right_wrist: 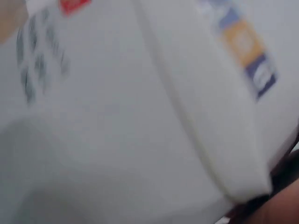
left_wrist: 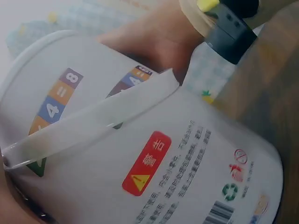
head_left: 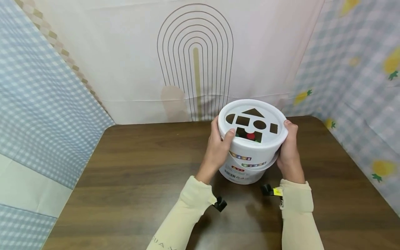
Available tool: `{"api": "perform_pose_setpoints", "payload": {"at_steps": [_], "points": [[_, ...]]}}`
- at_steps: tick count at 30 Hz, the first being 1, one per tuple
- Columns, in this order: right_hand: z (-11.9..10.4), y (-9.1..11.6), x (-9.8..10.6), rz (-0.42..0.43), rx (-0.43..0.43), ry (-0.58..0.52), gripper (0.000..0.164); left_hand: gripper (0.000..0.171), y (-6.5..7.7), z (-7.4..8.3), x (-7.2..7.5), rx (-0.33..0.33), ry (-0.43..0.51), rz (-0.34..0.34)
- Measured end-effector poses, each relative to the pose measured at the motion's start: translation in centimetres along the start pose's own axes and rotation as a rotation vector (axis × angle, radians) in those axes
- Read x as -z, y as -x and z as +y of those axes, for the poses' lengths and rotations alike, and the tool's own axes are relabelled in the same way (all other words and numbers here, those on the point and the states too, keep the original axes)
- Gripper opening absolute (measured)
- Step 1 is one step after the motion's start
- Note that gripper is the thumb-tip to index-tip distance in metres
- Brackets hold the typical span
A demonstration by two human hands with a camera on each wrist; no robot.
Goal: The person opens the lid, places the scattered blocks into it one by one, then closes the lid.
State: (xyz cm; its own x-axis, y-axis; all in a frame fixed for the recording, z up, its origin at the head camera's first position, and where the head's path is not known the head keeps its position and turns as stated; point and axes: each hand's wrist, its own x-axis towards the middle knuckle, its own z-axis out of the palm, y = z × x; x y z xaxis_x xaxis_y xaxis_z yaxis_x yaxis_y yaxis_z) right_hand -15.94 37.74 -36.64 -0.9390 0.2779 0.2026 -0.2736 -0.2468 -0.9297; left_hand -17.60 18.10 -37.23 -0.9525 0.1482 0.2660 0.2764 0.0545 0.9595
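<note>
A white plastic bucket (head_left: pixel 240 173) is held between both hands, tilted slightly, close over the table. Its white lid (head_left: pixel 273 114) has cut-outs of several shapes, among them a triangle, a circle and rectangles; something red (head_left: pixel 251 136) shows through the largest one. The left hand (head_left: pixel 217 147) grips the left side under the lid, thumb up on the rim. On the opposite side the right hand (head_left: pixel 288 149) holds the bucket, its thumb at the lid's edge. A white handle (left_wrist: pixel 103 116) lies against the printed wall, above a red warning label (left_wrist: pixel 147 163).
The brown wooden table (head_left: pixel 140 166) spreads under the bucket. A pale cloth (head_left: pixel 131 69) with line arches hangs behind it, and checked cloths stand on the left (head_left: pixel 47 86) and right (head_left: pixel 343 86). Small black devices sit at the left wrist (head_left: pixel 220 204) and right wrist (head_left: pixel 267 190).
</note>
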Motion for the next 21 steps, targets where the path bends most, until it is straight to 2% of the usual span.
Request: {"api": "perform_pose_setpoints", "payload": {"at_steps": [2, 5, 9, 12, 17, 21], "points": [[0.2, -0.1, -0.8, 0.026, -0.03, -0.043, 0.054, 0.063, -0.1, -0.4, 0.1, -0.012, 0.038, 0.034], [0.5, 0.0, -1.9, 0.054, -0.043, -0.105, 0.058, 0.058, -0.2, -1.0, -0.1, -0.068, 0.078, 0.116], [0.9, 0.2, -3.0, 0.062, -0.041, -0.142, 0.062, 0.053, -0.3, -1.6, -0.5, -0.145, 0.028, 0.258], [1.0, -0.1, -3.9, 0.041, -0.028, -0.137, 0.061, 0.05, -0.8, -1.7, -0.1, -0.159, -0.012, 0.339], [1.6, -2.0, -6.5, -0.03, -0.039, -0.06, 0.059, 0.05, -2.3, -2.0, 2.3, -0.167, 0.016, 0.398], [2.7, -4.6, -9.1, -0.076, -0.057, 0.004, 0.06, 0.051, -4.9, -2.4, 5.0, -0.168, 0.004, 0.411]]}}
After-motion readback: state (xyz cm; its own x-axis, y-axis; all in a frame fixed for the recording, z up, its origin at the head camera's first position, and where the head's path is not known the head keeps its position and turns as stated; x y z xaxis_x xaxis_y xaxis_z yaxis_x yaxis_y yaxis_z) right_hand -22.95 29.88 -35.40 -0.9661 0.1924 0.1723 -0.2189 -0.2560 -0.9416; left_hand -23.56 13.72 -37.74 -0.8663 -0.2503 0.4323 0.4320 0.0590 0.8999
